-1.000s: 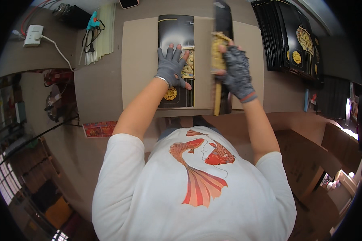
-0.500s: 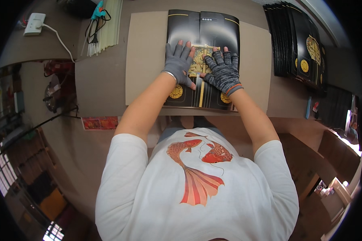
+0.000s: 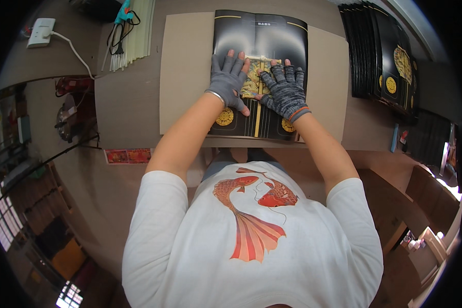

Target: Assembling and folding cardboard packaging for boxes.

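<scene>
A glossy black printed paper piece [image 3: 281, 38] with gold pictures and a vertical crease in its upper half lies flat before me; it looks like a flattened paper bag. My left hand [image 3: 227, 82], in a plain grey fingerless glove, presses on its left part, fingers spread. On the right part my right hand [image 3: 284, 88], in a speckled dark grey fingerless glove with an orange-edged cuff, also lies flat with fingers apart. Between them shows a gold patterned panel [image 3: 251, 84], partly covered by both hands. Beneath the black piece is a greyish-brown board [image 3: 185, 66].
A stack of similar black pieces [image 3: 367, 56] stands at the right. Pale glue sticks [image 3: 141, 36] and a teal glue gun [image 3: 123, 13] with a black cord lie at the far left, near a white power socket [image 3: 41, 33]. The table edge [image 3: 138, 148] runs close to me.
</scene>
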The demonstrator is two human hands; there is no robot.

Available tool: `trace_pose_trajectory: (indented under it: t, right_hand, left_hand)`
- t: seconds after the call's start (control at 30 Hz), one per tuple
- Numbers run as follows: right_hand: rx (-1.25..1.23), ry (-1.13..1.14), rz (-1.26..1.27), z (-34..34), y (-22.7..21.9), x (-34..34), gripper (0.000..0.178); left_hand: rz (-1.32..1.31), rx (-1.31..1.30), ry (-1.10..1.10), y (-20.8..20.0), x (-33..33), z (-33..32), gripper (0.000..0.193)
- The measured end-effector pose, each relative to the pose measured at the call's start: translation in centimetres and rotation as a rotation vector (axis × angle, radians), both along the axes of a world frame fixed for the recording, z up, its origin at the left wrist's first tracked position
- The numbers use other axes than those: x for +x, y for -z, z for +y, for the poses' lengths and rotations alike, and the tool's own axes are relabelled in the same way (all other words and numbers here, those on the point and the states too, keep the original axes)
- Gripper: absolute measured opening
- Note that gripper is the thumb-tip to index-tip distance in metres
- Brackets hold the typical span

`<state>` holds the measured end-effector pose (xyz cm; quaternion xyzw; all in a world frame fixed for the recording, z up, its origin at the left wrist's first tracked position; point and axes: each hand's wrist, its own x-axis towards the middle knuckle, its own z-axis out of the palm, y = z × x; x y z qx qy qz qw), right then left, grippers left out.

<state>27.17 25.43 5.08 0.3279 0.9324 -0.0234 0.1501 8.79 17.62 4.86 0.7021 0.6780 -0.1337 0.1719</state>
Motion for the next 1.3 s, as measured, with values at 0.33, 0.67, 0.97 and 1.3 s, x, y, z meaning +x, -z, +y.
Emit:
trace_pose_trajectory:
  t: [0.33, 0.67, 0.97, 1.3]
  right_hand:
    - [-0.002, 0.001, -0.004, 0.0, 0.2, 0.0, 0.083]
    - [-0.019, 0.035, 0.005, 0.3, 0.4, -0.2, 0.087]
    - [0.044, 0.004, 0.004, 1.1, -0.1, -1.1, 0.091]
    - [0.004, 0.027, -0.014, 1.1, 0.3, -1.1, 0.097]
  left_hand:
    - [0.001, 0.056, 0.006, 0.2, 0.0, -0.3, 0.155]
    - [-0.022, 0.255, -0.071, 2.3, 1.0, -0.4, 0.133]
    - [-0.045, 0.209, -0.099, 2.1, 0.9, -0.3, 0.129]
    - [-0.061, 0.214, -0.114, 1.9, 1.0, -0.4, 0.132]
